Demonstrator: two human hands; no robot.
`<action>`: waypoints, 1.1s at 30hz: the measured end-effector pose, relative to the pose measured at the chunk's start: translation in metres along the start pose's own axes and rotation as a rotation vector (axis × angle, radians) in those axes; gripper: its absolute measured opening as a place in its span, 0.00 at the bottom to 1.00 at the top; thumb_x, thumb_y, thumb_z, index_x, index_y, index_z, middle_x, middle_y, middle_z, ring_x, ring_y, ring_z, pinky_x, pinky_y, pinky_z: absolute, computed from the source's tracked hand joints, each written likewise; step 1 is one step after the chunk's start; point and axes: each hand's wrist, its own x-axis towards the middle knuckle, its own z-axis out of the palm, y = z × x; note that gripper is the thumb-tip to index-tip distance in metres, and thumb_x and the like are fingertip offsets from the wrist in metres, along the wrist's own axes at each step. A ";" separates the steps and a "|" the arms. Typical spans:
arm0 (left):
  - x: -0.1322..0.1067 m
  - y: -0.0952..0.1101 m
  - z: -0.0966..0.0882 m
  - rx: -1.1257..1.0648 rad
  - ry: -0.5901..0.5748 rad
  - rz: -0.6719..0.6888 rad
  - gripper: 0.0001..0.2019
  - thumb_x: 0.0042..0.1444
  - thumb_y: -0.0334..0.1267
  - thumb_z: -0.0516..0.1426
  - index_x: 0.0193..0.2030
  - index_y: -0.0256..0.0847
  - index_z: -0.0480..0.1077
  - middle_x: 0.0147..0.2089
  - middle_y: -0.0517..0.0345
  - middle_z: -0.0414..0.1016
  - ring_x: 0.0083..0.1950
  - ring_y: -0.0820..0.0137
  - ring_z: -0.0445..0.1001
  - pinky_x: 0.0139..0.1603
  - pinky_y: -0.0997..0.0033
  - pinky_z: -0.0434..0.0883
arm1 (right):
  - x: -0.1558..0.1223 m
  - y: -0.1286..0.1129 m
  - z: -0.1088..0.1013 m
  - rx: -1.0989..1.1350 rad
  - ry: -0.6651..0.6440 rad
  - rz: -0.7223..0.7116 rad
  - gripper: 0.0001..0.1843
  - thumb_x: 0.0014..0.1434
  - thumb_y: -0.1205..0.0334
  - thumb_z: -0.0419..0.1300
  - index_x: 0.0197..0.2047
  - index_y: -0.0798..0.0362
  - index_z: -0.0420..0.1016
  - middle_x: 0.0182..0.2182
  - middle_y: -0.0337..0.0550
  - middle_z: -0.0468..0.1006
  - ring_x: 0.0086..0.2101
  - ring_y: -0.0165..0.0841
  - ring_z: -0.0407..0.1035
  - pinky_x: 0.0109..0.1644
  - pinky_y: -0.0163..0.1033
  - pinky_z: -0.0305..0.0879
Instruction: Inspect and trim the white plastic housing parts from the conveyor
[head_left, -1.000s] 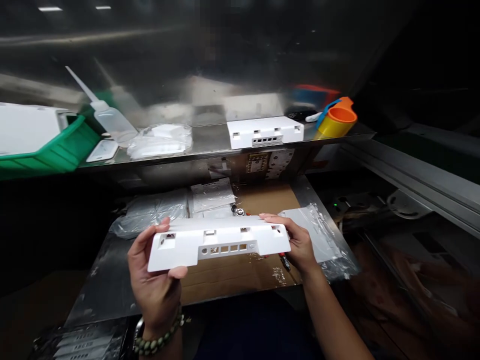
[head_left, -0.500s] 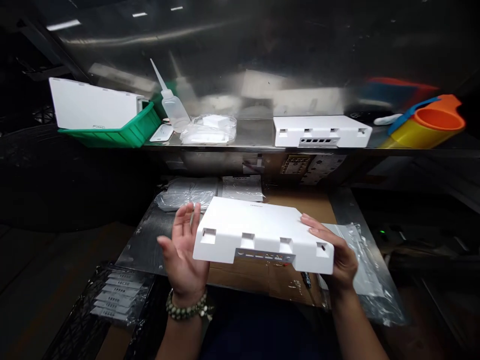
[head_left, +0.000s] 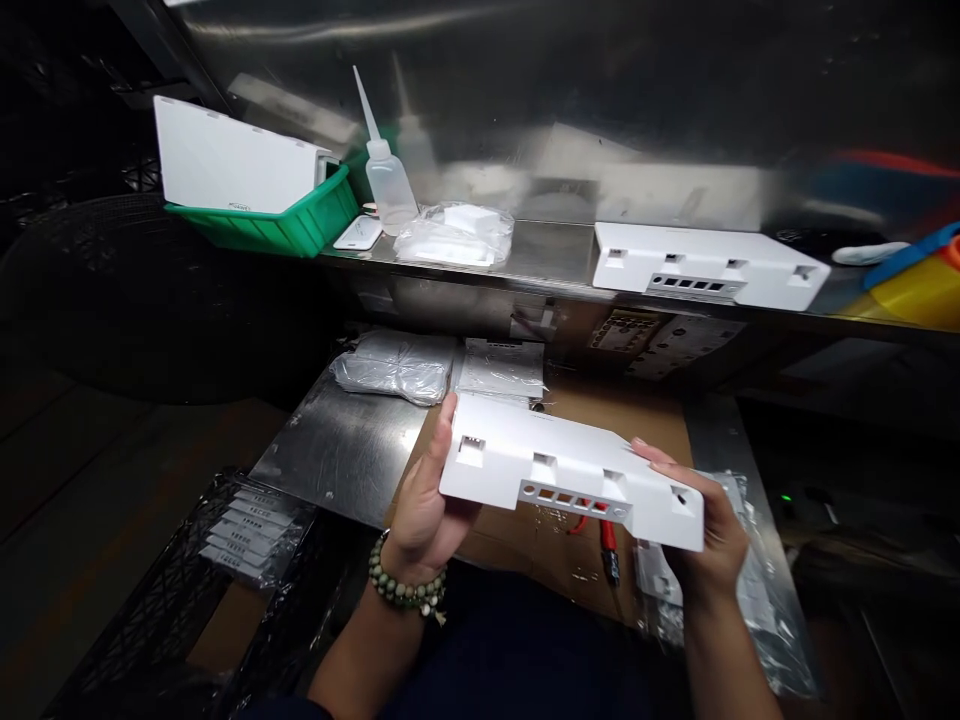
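A white plastic router housing (head_left: 559, 445) is held up over the cardboard, its row of port cutouts facing me. My left hand (head_left: 421, 520), with a beaded bracelet at the wrist, is closed on its left end; part of the fingers is hidden behind it. My right hand (head_left: 712, 525) grips the right end, fingers over the top edge. Below the housing, a red tool with a black end (head_left: 609, 550) lies on the cardboard sheet (head_left: 525, 545).
On the shelf stand a green bin (head_left: 277, 225) with white housings, a squeeze bottle (head_left: 390, 185), bagged white parts (head_left: 454, 235) and another white housing (head_left: 705, 260). Plastic-wrapped packs (head_left: 397, 365) lie behind on the table. A black crate (head_left: 161, 560) at lower left holds bagged white pieces (head_left: 251, 530).
My left hand has gone from spread open beside the housing to closed on its left end. The view has shifted, and more of the red tool shows.
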 end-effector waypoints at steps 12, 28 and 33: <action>0.011 0.001 0.000 -0.095 -0.137 -0.155 0.32 0.66 0.59 0.56 0.69 0.40 0.66 0.64 0.47 0.77 0.67 0.50 0.71 0.68 0.48 0.70 | 0.001 0.003 -0.010 -0.027 0.018 -0.073 0.14 0.59 0.59 0.70 0.50 0.46 0.82 0.56 0.48 0.81 0.59 0.55 0.74 0.66 0.71 0.64; 0.017 -0.008 -0.031 0.014 -0.239 0.134 0.39 0.45 0.63 0.70 0.61 0.48 0.74 0.61 0.49 0.79 0.74 0.41 0.60 0.68 0.44 0.68 | 0.001 -0.029 -0.024 0.268 -0.061 0.401 0.25 0.70 0.50 0.60 0.66 0.48 0.73 0.58 0.54 0.80 0.56 0.49 0.76 0.57 0.52 0.78; 0.014 -0.007 -0.038 -0.033 -0.343 0.140 0.37 0.50 0.66 0.65 0.62 0.48 0.74 0.62 0.50 0.79 0.74 0.44 0.60 0.70 0.43 0.65 | -0.005 -0.034 -0.023 0.266 -0.082 0.428 0.30 0.62 0.57 0.70 0.66 0.45 0.73 0.59 0.52 0.79 0.58 0.49 0.75 0.59 0.50 0.77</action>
